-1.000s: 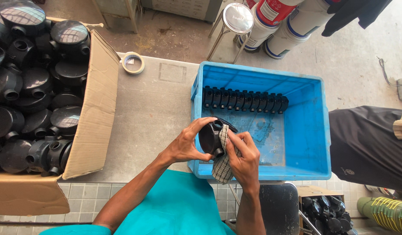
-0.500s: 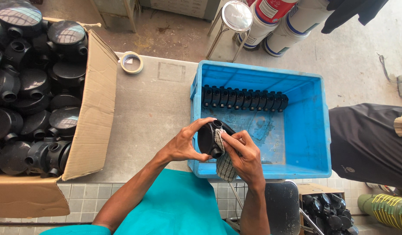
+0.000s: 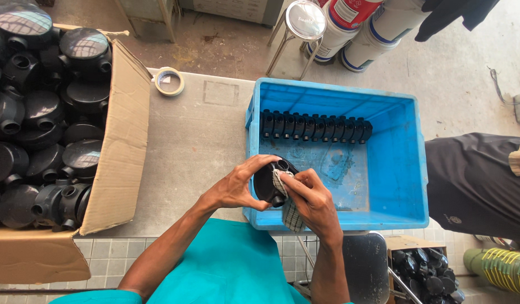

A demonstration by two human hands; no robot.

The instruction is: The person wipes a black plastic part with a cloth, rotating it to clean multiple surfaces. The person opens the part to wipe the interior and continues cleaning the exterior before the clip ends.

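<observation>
Black junction box (image 3: 267,183) between both curled hands.

black round junction box (image 3: 265,183) | held over crate edge | checked cloth (image 3: 288,209) against it

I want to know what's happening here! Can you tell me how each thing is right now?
Left hand: gripping the black round box.
Right hand: pressing the checked cloth on it.
Black round box: held over the crate's edge.
Checked cloth: hanging down.
Blue crate: open, one row inside.
Cardboard box: open, full.
</observation>
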